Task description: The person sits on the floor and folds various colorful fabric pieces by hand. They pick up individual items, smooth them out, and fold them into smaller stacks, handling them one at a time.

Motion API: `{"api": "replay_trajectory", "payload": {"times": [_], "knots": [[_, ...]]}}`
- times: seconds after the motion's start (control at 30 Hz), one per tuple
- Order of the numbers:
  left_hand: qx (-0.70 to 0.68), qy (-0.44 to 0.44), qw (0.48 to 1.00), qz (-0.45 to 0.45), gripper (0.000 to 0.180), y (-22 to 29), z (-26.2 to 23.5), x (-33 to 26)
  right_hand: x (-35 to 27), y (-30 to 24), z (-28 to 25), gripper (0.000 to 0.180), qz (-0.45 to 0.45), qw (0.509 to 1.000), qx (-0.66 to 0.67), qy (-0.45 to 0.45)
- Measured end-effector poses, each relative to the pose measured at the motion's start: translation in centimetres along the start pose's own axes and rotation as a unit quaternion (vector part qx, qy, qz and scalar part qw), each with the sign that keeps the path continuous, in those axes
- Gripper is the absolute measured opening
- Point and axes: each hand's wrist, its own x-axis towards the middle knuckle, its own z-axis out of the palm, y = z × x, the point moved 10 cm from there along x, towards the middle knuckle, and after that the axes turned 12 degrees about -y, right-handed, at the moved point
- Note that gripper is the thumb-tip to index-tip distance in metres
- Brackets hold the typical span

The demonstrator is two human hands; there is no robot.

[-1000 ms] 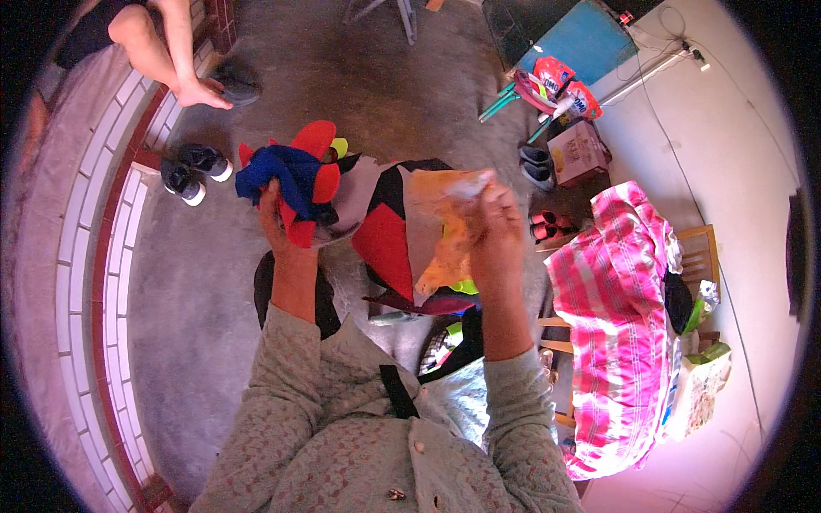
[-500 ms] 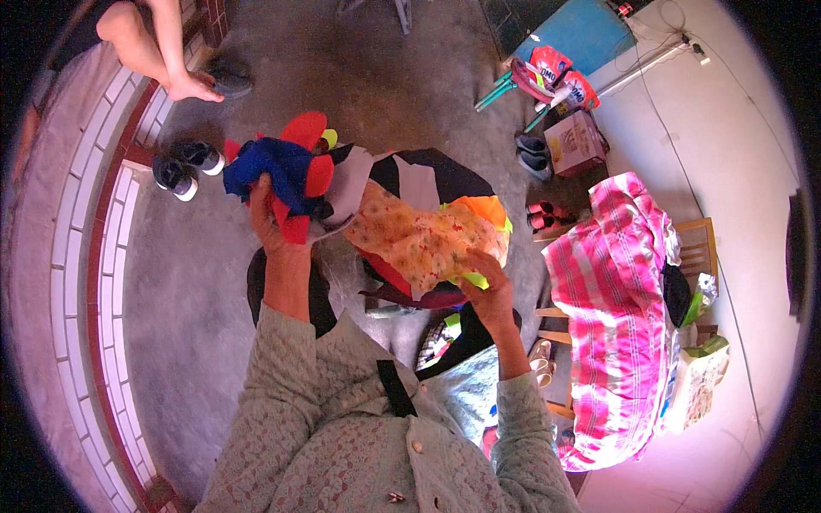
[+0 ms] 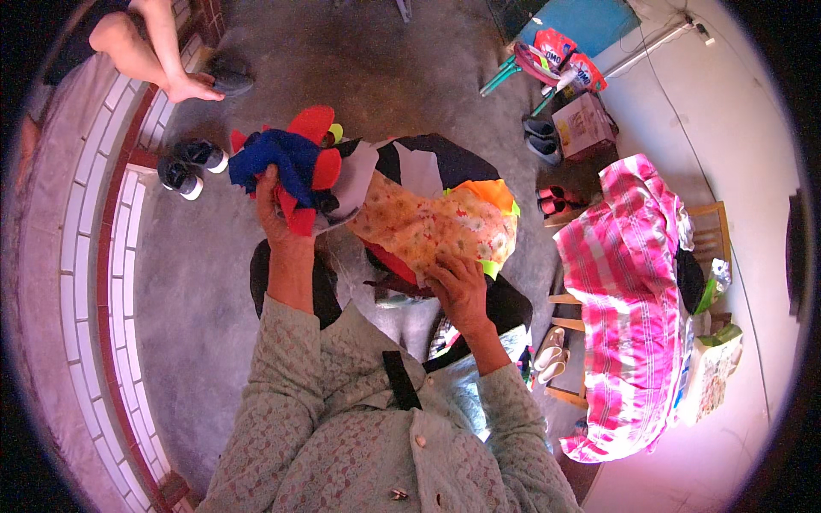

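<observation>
My left hand (image 3: pixel 275 212) is raised and grips a bundle of blue and red cloth (image 3: pixel 289 162). My right hand (image 3: pixel 459 289) holds the lower edge of a yellow flowered cloth (image 3: pixel 432 225) with orange and green trim, spread over a pile of black, white and red fabric (image 3: pixel 423 162) in front of me. Both arms wear pale green lace sleeves. The two cloths touch at the middle of the pile.
A big pink checked bag (image 3: pixel 629 291) rests on a wooden stand at the right. Dark shoes (image 3: pixel 188 165) lie by the tiled step (image 3: pixel 85 282) at the left, where another person's legs (image 3: pixel 150 51) show. A cardboard box (image 3: pixel 584 124), sandals (image 3: pixel 542 141) and packets (image 3: pixel 569 56) lie further off.
My right hand came down from up high and drew the yellow flowered cloth open across the pile. My left hand with the blue and red bundle stayed raised, shifting little.
</observation>
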Motion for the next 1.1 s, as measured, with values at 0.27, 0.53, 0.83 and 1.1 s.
{"api": "replay_trajectory", "payload": {"times": [0.27,0.53,0.83,1.1], "knots": [[-0.032,-0.005,0.999,-0.028,0.047,-0.9,-1.6,0.2,0.1,1.5,-0.5,0.017,0.021,0.997,0.066,0.026],[0.010,-0.012,1.000,0.000,0.052,-0.2,0.8,-0.2,-1.0,2.6,-3.1,0.019,0.042,0.980,0.178,0.081],[0.037,-0.006,0.999,0.004,0.053,-0.4,0.6,-0.1,-2.6,2.2,-1.8,0.020,0.013,0.994,0.109,0.002],[0.001,-0.034,0.999,-0.029,0.052,-1.4,-0.2,0.0,-2.6,1.5,-2.8,0.017,0.012,0.996,0.092,0.002]]}}
